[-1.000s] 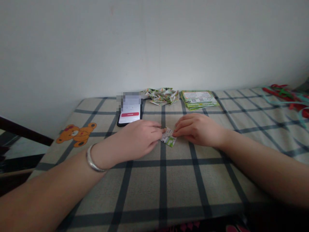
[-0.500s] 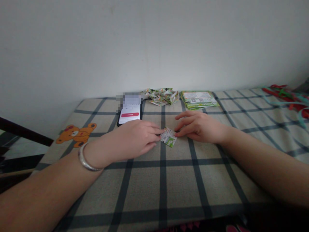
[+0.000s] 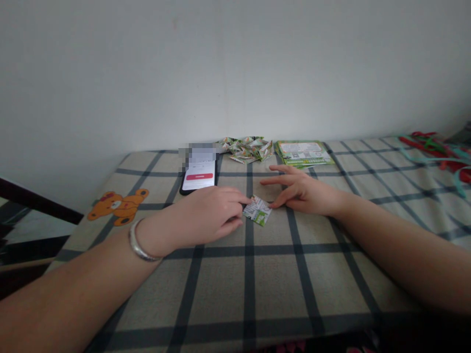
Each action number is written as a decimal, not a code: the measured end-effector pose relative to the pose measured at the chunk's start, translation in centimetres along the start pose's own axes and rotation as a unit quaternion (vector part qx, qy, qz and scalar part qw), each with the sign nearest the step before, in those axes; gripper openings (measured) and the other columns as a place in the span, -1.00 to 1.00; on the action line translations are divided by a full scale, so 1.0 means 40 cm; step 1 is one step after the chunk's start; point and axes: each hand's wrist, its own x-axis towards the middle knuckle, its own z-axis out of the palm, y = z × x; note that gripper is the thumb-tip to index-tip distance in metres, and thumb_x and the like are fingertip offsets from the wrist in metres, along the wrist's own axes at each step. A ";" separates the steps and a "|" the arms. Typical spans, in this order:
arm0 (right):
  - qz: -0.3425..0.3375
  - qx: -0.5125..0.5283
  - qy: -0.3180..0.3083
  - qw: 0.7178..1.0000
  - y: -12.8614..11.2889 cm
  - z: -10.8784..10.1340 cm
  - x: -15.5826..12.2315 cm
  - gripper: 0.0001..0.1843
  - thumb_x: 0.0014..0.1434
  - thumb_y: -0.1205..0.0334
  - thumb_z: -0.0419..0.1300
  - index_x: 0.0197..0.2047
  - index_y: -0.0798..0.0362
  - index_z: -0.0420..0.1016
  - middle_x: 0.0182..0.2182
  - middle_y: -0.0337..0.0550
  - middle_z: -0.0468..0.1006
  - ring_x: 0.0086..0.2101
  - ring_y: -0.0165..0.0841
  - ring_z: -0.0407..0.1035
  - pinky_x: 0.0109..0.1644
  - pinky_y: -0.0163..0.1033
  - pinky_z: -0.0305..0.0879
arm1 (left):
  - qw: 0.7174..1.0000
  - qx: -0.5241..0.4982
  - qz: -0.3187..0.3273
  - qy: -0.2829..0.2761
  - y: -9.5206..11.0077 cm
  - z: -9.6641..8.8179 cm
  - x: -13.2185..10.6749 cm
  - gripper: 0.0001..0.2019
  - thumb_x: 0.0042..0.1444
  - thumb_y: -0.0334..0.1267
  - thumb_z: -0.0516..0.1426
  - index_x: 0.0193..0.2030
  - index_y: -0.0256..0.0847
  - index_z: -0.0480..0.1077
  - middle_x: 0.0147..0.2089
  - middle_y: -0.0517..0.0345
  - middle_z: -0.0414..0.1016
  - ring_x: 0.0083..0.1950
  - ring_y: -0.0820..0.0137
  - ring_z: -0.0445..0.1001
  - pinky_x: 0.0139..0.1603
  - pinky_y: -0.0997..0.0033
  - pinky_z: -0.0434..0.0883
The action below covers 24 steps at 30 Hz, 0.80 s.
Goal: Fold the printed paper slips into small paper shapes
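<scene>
A small folded square of printed paper point(image 3: 258, 212), white and green, lies flat on the checked tablecloth point(image 3: 221, 289) with one corner toward me. At its left corner rests the stretched index finger of my left hand point(image 3: 217, 211), its other fingers loosely bent and apart. My left hand does not close round the paper, and a silver bangle sits on that wrist. From the other side, my right hand point(image 3: 303, 191) touches the right corner with a low fingertip. Its upper fingers are spread in the air above the cloth.
Behind my left hand lies a phone point(image 3: 198, 177) with a lit screen. Against the wall are a pile of folded paper pieces point(image 3: 250, 148) and a stack of green printed sheets point(image 3: 305, 153). Red and teal ribbons point(image 3: 441, 152) lie far right. A bear figure point(image 3: 119, 207) is at the left.
My right hand's upper fingers have lifted and spread further apart. My left index finger is now more stretched over the paper's corner. The paper has barely moved.
</scene>
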 end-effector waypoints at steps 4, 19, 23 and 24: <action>0.006 0.033 -0.013 0.999 0.011 0.003 0.001 -0.60 0.12 0.48 0.16 -0.15 -0.21 0.64 0.24 -0.30 0.35 0.36 -0.16 -0.16 0.36 0.21 -0.10 | 0.999 -0.032 -0.014 0.015 -0.002 0.008 0.001 -0.84 0.21 -0.32 0.09 -0.28 -0.24 0.50 0.04 0.03 0.53 0.08 0.27 0.46 0.14 0.20 0.40; -0.023 0.053 0.015 0.998 -0.038 0.001 0.031 -0.72 0.15 0.44 0.16 -0.18 -0.06 0.63 0.09 -0.15 0.51 0.28 -0.18 0.10 0.31 0.17 0.06 | 0.989 0.063 -0.108 0.081 0.026 0.060 0.011 -0.70 0.27 -0.37 0.02 0.12 -0.29 0.36 -0.03 -0.04 0.42 0.00 0.23 0.41 0.05 0.13 0.42; -0.040 0.042 0.034 0.998 -0.051 0.003 0.036 -0.74 0.14 0.44 0.17 -0.19 -0.03 0.62 0.05 -0.16 0.54 0.22 -0.21 0.18 0.32 0.10 0.07 | 0.988 0.064 -0.107 0.091 0.026 0.066 0.007 -0.68 0.25 -0.38 0.03 0.13 -0.30 0.35 0.09 -0.08 0.36 0.13 0.18 0.33 0.18 0.09 0.34; -0.043 0.038 0.038 0.998 -0.053 0.004 0.036 -0.74 0.14 0.43 0.17 -0.19 -0.02 0.62 0.04 -0.17 0.54 0.20 -0.21 0.20 0.31 0.09 0.08 | 0.988 0.059 -0.109 0.093 0.026 0.065 0.007 -0.69 0.25 -0.37 0.03 0.13 -0.30 0.35 0.10 -0.08 0.36 0.15 0.18 0.31 0.21 0.08 0.32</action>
